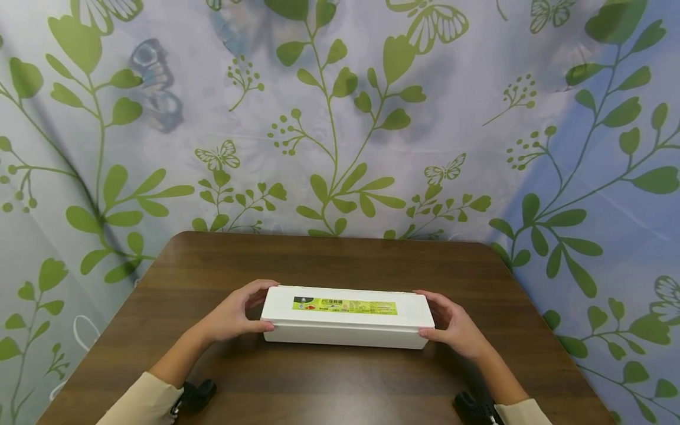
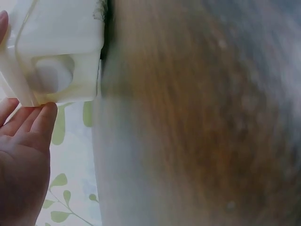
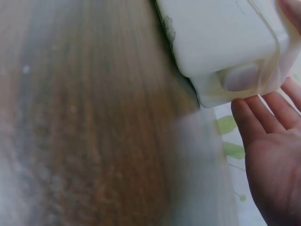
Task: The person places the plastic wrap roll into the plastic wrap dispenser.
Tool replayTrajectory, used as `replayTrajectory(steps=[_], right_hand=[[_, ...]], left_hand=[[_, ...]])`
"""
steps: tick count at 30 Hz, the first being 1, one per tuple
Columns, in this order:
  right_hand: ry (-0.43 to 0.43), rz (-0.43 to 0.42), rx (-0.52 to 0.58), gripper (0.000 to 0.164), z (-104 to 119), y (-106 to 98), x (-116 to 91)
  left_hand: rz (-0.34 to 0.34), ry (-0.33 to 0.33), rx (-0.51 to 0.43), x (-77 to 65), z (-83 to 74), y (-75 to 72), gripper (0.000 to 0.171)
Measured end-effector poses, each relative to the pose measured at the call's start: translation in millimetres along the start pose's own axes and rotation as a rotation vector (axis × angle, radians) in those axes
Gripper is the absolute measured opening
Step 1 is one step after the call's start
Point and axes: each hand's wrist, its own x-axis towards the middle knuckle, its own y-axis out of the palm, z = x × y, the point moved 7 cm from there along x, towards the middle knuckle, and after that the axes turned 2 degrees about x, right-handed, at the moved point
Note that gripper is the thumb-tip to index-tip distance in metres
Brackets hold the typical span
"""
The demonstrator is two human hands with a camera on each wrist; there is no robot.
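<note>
A long white cling film box (image 1: pixel 347 335) with a green and yellow label (image 1: pixel 344 306) on its lid lies lengthwise across the table in the head view. My left hand (image 1: pixel 236 311) grips its left end, thumb at the front edge and fingers round the back. At the other end, my right hand (image 1: pixel 457 324) holds it the same way. The left wrist view shows an opening in the box's end (image 2: pixel 87 77) with a pale round roll end (image 2: pixel 54 74) inside. A similar opening shows beside my right fingers (image 3: pixel 249 115). The lid is down.
The brown wooden table (image 1: pixel 340 386) has a back edge against a hanging cloth (image 1: pixel 340 141) printed with green leaves and butterflies. Black wrist straps (image 1: pixel 198 394) sit near both sleeves. A white cord (image 1: pixel 82 333) hangs past the table's left edge.
</note>
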Motion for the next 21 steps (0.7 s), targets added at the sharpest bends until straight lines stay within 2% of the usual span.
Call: replayTrajectory(steps=[11, 21], right_hand=[[0.009, 0.006, 0.014, 0.076, -1.6, 0.1, 1.3], [0.016, 0.01, 0.024, 0.074, -3.3, -1.2, 1.9]], left_hand=[[-0.002, 0.016, -0.046, -1.3, -0.9, 1.8, 0.076], [0.009, -0.027, -0.045, -1.0, -1.1, 1.8, 0.078]])
